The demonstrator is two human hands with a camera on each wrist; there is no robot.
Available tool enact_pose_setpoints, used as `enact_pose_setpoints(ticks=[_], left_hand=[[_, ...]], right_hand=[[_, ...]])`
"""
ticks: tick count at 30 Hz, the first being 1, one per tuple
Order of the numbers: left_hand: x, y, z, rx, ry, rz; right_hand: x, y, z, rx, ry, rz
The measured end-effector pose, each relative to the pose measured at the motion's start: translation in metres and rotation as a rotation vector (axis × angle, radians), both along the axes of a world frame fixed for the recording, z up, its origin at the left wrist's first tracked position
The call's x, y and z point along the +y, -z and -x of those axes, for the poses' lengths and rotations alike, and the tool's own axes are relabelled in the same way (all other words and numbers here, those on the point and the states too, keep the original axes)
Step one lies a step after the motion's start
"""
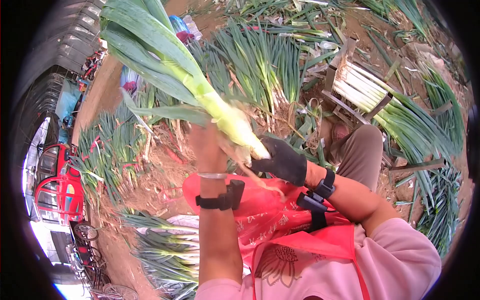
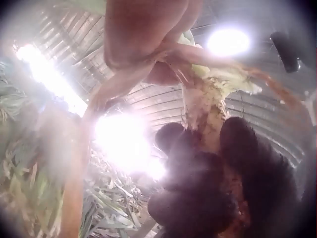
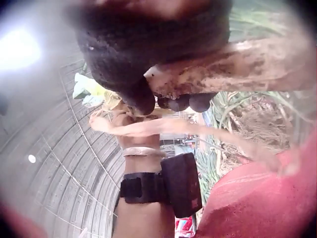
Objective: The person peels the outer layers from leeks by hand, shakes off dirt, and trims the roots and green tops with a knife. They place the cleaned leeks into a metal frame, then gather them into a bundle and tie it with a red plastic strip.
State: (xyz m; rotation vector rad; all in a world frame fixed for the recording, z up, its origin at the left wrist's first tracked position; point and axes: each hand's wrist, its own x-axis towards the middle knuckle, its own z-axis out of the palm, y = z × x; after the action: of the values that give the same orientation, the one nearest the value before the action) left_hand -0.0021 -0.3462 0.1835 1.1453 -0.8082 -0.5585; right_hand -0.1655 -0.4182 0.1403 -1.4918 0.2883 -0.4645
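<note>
A thick green onion slants across the head view, its leaves up to the left and its pale base low at the right. My right hand, in a black glove, grips that base; its dark fingers wrap the soiled stalk end in the left wrist view. My bare left hand, blurred, is beside the stalk just above the glove. In the left wrist view its curled fingers pinch a dry brownish outer leaf. That loose strip trails below the glove in the right wrist view.
Bunches of green onions lie in front on the soil. White-stemmed onions rest in a wooden rack at the right. More onions lie at the lower left. A red apron covers my lap. A red vehicle stands far left.
</note>
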Motion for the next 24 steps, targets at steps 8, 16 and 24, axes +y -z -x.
enact_pose_setpoints(ticks=[8,16,24], left_hand=[[0.034,0.0,-0.045,-0.507,-0.213,-0.511],[0.001,-0.051,-0.04,0.317,-0.059,0.181],[-0.007,-0.057,0.011,0.331,-0.055,0.268]], right_hand=[[-0.007,0.017,-0.006,0.037,0.539,0.63],[0.001,0.006,-0.001,0.043,0.191,0.751],[-0.001,-0.063,-0.045,0.009,0.351,1.039]])
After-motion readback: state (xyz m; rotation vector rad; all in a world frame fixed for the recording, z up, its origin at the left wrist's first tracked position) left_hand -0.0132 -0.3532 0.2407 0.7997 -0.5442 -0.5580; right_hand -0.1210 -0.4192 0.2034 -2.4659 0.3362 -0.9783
